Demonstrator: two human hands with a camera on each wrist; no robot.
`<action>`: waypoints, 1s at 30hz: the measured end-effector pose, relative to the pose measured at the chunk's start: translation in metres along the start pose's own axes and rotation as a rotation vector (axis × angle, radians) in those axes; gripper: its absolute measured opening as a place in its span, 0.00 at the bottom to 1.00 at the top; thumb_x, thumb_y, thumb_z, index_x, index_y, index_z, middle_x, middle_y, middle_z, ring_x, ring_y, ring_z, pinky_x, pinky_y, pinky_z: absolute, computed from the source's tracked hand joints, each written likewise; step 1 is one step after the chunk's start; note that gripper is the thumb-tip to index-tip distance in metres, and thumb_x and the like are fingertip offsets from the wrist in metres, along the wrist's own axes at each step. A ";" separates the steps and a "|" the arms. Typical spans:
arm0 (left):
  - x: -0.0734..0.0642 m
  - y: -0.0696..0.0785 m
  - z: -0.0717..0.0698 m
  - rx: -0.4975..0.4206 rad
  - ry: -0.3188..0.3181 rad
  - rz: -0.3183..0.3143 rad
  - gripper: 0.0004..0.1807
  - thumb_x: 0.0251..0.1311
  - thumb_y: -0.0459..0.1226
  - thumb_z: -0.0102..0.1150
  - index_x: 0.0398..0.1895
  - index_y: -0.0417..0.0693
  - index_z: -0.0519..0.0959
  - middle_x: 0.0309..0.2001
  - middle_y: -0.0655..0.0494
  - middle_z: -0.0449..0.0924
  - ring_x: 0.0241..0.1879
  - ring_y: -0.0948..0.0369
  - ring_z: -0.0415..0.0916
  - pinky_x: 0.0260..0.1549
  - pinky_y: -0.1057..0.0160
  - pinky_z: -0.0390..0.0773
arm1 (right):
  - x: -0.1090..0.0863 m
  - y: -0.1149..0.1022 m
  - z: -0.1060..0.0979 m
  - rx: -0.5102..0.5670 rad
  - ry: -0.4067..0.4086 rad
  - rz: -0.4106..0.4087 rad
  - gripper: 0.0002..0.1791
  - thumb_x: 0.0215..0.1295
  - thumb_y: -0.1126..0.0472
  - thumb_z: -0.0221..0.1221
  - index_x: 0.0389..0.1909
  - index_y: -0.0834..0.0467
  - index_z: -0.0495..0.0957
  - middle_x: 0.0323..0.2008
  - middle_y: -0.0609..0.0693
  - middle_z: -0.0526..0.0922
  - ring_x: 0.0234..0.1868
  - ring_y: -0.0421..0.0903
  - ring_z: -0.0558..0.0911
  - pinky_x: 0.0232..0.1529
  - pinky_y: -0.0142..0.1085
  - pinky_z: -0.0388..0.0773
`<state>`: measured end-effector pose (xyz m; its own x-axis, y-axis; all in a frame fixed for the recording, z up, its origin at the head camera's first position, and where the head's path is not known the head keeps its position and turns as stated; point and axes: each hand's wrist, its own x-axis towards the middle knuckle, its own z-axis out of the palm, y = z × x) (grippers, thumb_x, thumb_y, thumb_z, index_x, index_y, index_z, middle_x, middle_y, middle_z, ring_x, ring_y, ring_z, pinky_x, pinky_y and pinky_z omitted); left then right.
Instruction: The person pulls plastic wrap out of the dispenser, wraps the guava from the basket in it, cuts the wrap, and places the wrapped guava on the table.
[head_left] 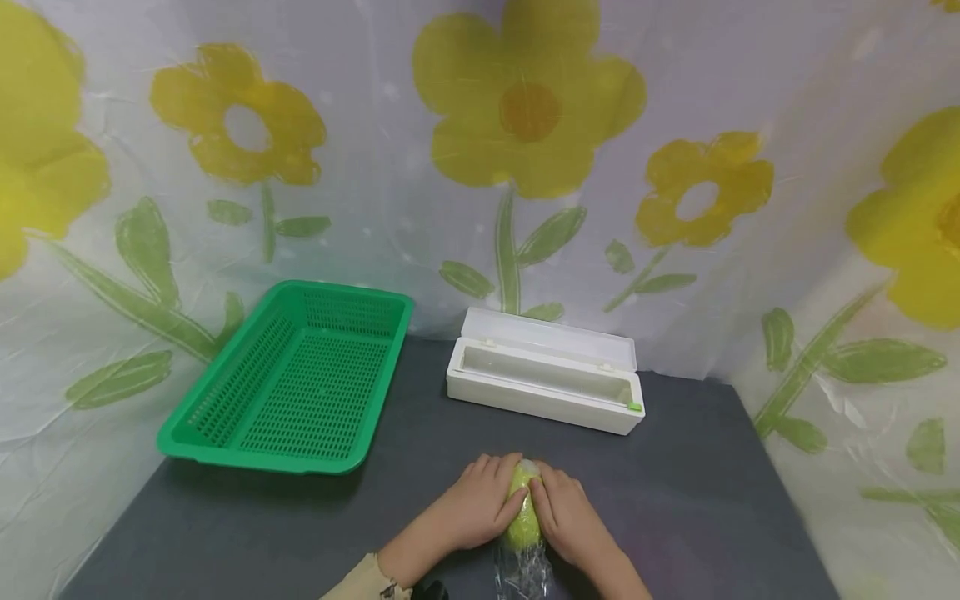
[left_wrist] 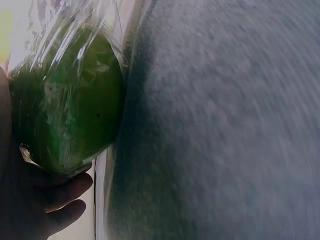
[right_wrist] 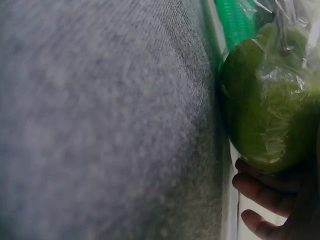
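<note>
A smooth yellow-green fruit [head_left: 525, 521], longer than wide, is covered in clear cling film [head_left: 523, 573] whose loose end trails toward the near edge. My left hand [head_left: 474, 502] grips it from the left, thumb laid over the top. From the opposite side my right hand [head_left: 568, 510] holds it, its thumb also on the film. Both wrist views show the wrapped fruit [left_wrist: 70, 100] close to the dark tabletop, with creased, shiny film [right_wrist: 280, 95] over its skin. Fingers [right_wrist: 265, 192] of the right hand curve around its far end.
Beyond the hands stands a long white cling film dispenser [head_left: 540, 398] with its lid [head_left: 551, 337] raised and a green slider [head_left: 635, 407] at its right end. A green perforated basket [head_left: 367, 417] sits at the back left. Flower-printed sheeting [head_left: 360, 150] hangs around the dark table [head_left: 712, 500].
</note>
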<state>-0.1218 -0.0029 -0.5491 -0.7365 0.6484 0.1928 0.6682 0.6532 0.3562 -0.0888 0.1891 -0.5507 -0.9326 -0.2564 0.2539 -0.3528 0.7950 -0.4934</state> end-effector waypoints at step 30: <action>-0.008 0.008 -0.007 -0.159 -0.189 -0.088 0.39 0.85 0.54 0.34 0.83 0.34 0.51 0.77 0.37 0.62 0.76 0.45 0.65 0.69 0.44 0.73 | -0.007 -0.005 0.009 -0.138 0.365 -0.231 0.19 0.69 0.59 0.69 0.60 0.53 0.88 0.53 0.49 0.91 0.53 0.48 0.89 0.49 0.49 0.83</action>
<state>-0.1115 -0.0061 -0.5413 -0.7486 0.6629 -0.0144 0.5664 0.6506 0.5060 -0.0808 0.1820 -0.5579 -0.7342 -0.2450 0.6332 -0.5124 0.8118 -0.2800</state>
